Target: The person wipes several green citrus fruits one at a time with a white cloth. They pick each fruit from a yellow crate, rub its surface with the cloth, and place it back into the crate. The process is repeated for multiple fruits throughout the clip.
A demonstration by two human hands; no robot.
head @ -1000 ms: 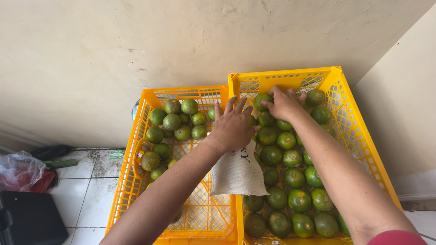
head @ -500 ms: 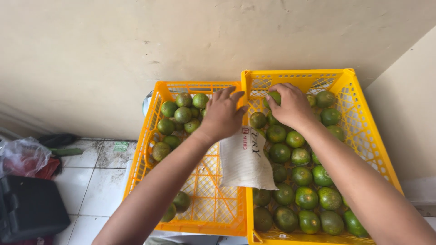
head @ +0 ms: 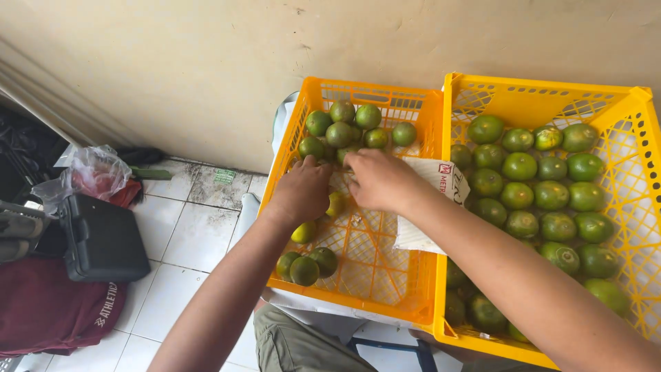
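Back corner of a fruit shop or produce storeroom. Two yellow crates (head: 637,158) hold loose green citrus (head: 520,165) against a bare, stained wall (head: 206,62); a worn tile floor (head: 186,234) carries a black case (head: 103,238) and plastic bag (head: 93,169).

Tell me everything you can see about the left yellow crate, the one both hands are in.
The left crate is bright yellow, seemingly plastic, with lattice walls and floor. It stands upright against the fuller right crate, near the wall. Green fruits cluster at its far end, a few more lie near the front corner; much of the floor is bare. A white sheet drapes over the shared wall. The left hand and right hand reach inside.
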